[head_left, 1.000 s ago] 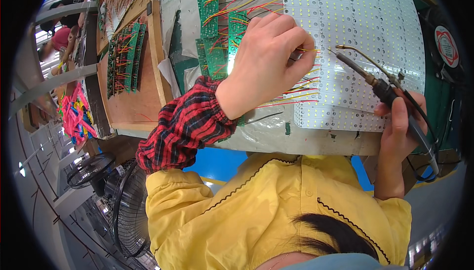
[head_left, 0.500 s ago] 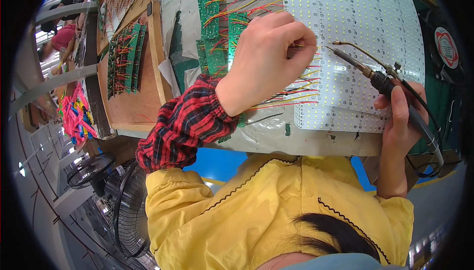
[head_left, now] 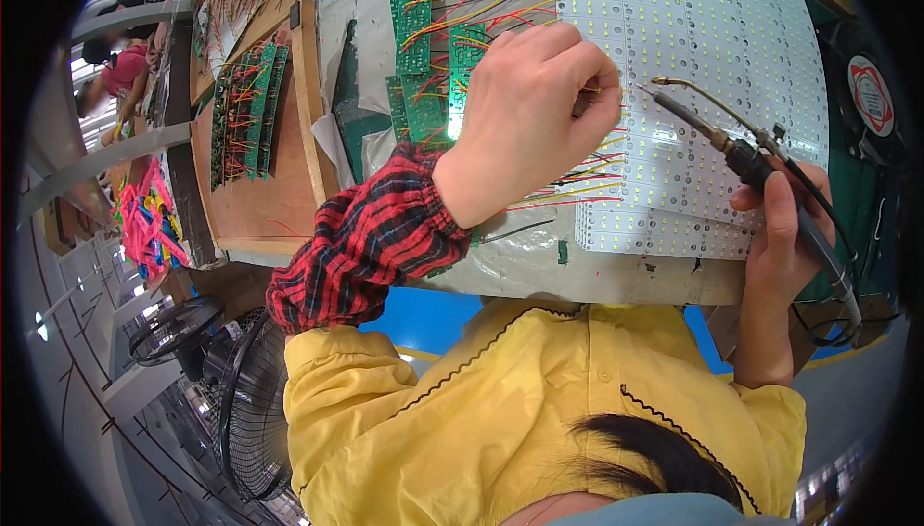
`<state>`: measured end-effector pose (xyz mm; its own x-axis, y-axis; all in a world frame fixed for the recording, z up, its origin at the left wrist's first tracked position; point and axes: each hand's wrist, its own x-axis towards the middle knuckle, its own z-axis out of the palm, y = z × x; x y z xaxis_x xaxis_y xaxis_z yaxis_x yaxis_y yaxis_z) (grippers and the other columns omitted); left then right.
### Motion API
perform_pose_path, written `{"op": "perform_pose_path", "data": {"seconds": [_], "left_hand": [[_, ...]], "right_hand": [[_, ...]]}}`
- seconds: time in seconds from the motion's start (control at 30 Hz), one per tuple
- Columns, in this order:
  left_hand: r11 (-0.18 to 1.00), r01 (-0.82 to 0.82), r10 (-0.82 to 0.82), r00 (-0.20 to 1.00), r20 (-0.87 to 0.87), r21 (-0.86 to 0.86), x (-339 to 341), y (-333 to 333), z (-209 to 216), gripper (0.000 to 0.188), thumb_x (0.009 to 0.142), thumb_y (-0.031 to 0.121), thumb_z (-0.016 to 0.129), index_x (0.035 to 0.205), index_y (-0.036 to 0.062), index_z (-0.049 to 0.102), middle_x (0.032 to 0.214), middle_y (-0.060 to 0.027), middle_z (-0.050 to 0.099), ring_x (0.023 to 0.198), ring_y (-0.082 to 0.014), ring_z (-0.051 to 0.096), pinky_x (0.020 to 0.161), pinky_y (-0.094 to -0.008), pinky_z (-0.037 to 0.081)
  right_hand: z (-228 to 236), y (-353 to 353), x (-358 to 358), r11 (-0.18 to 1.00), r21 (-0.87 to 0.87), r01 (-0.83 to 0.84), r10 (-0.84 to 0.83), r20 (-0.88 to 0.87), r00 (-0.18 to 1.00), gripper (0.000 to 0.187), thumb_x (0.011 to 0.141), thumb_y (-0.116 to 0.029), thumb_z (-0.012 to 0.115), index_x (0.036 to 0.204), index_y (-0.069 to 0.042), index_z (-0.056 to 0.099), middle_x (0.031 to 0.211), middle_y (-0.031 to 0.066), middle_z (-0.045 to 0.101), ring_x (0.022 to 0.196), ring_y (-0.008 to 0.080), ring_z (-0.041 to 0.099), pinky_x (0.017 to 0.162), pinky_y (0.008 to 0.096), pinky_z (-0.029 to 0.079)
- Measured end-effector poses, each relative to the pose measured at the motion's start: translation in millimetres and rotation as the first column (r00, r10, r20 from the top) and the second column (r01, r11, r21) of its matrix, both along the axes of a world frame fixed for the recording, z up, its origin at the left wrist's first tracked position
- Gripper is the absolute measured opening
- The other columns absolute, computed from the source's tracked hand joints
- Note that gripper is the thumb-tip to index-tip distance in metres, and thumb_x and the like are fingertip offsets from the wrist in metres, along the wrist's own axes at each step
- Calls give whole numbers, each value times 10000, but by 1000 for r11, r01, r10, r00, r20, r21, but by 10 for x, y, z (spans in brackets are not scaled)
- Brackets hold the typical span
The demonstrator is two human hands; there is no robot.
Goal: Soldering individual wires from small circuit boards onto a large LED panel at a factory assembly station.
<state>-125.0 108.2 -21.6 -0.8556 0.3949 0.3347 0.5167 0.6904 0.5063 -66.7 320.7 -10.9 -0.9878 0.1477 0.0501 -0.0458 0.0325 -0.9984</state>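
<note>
My left hand [head_left: 534, 107], in a red plaid sleeve cover, is closed in a pinch over the left edge of the white LED boards [head_left: 712, 179]. A thin wire [head_left: 587, 90] shows between its thumb and forefinger. My right hand [head_left: 784, 223] grips a soldering iron [head_left: 741, 155] with a curved brass tube [head_left: 707, 98] alongside its shaft. The iron's tip points left, a short way from the left fingertips and above the boards. Green circuit boards [head_left: 414, 30] lie left of the LED boards, with red, yellow and black wires [head_left: 500, 6] running between them. My left hand hides part of these.
A wooden tray [head_left: 265, 218] at the left holds more green boards with wires [head_left: 252, 107]. A dark round reel with a labelled face [head_left: 871, 93] stands at the right edge. Black fans [head_left: 255, 410] are at the lower left. Another person [head_left: 125, 78] is at the far left.
My left hand has shifted slightly right, still pinched. The soldering iron's tip has moved very slightly, staying close to the left fingers.
</note>
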Motion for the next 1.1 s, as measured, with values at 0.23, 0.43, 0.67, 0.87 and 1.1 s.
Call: {"op": "perform_pose_path", "data": {"seconds": [0.23,0.43,0.67,0.87,1.1], "left_hand": [[999,-31,31,999,38,-7,10,4,44,68,653,89,625,666,43,577,614,-41,503,598,-185,513,560,-288,419],[997,1,-21,966,-257,-80,128,-405,265,197,701,121,609,890,71,584,873,-78,558,807,-259,516,714,-330,407],[856,-513,470,825,-314,-67,530,-1101,646,84,678,127,640,702,55,604,687,-60,547,680,-217,533,620,-325,410],[379,-844,766,516,-384,-379,392,-2298,519,211,655,277,645,751,89,638,740,-85,565,718,-239,561,626,-355,445],[449,-840,808,528,-263,-306,344,-2705,461,187,703,290,602,765,124,663,783,-118,558,783,-279,544,680,-380,437]], "right_hand": [[-33,73,5,994,-37,98,-101,-102,990,176,793,-140,517,844,28,524,699,77,544,518,117,520,522,198,404],[-112,70,-44,980,-50,191,-196,-131,972,184,796,-150,498,822,30,522,666,57,514,516,103,490,491,186,366],[-284,390,32,951,242,194,-95,-370,924,180,851,-83,420,982,16,493,757,99,502,580,126,482,563,202,385],[-124,225,43,955,14,296,-292,-136,947,170,807,-182,468,813,-14,494,576,21,496,538,66,439,506,171,292],[-49,202,53,971,23,238,-234,-119,965,206,814,-203,449,822,-1,489,572,30,492,514,77,439,499,175,308]]}}
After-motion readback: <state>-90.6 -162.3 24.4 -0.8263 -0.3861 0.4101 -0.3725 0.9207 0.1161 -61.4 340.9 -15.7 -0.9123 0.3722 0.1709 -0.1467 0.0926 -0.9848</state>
